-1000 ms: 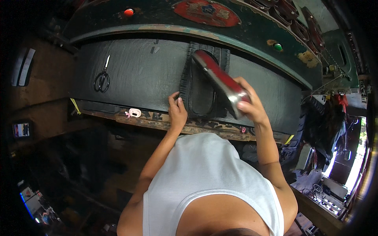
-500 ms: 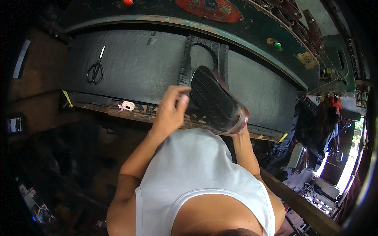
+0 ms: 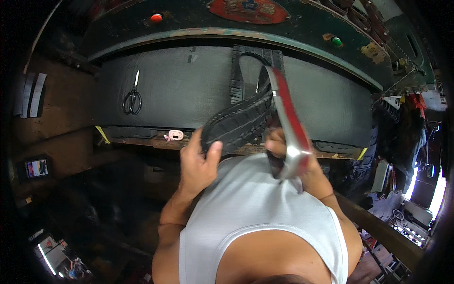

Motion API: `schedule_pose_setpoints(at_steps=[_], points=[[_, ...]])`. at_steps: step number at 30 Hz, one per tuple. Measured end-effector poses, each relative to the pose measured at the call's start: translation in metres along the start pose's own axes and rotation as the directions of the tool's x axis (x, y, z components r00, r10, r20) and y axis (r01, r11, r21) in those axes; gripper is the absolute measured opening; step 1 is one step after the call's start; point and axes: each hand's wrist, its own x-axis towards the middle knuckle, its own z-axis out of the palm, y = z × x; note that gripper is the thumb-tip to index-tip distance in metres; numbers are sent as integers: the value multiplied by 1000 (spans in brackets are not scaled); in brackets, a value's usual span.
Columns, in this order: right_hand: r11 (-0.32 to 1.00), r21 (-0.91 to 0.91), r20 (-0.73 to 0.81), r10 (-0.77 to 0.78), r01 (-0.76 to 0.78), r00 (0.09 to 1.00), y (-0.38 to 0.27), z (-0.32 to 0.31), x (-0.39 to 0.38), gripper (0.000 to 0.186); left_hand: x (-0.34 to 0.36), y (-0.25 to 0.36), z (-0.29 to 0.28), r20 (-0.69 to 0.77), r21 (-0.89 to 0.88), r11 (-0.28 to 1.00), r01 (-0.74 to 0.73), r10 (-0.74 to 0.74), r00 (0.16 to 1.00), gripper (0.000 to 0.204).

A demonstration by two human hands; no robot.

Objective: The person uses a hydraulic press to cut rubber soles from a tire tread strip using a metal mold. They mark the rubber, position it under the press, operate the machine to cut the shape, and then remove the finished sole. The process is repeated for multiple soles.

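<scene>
In my left hand (image 3: pixel 197 165) is the near end of a black ribbed rubber sole (image 3: pixel 236 122), gripped between thumb and fingers. My right hand (image 3: pixel 278 144) is wrapped round a sole-shaped metal cutting die (image 3: pixel 291 111), red on its outer side and silver along the edge. The die is tilted up on its side, and the sole's far end meets or overlaps its far end; I cannot tell whether they touch. Beyond them, a black treaded rubber strip (image 3: pixel 279 61) with a rounded cut-out lies on the grey cutting pad (image 3: pixel 189 90).
Black-handled scissors (image 3: pixel 132 99) lie on the pad's left part. A small pink-and-white device (image 3: pixel 176 135) sits on the front ledge. Across the back runs a dark green machine beam (image 3: pixel 189 26) with a red button (image 3: pixel 156 18) and a green button (image 3: pixel 336 41).
My left hand has taken hold of the sole, which lay inside the die, and swung its near end out leftward. The die has tilted onto its side in my right hand. The view has shifted slightly.
</scene>
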Motion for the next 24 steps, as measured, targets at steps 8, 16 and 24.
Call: schedule_pose_setpoints(at_steps=[8,16,24], points=[[924,-105,-299,-383,369,874,-41,-142,-56,43,-24,-78,-73,-448,-632,769,-94,-264,854,44],[935,-322,-707,-130,-152,695,119,-322,-7,33,-53,-194,10,-318,-895,445,-29,-592,740,46],[268,-772,-632,-226,-577,741,118,-247,20,30,-42,-166,-24,-586,159,947,280,-137,799,74]])
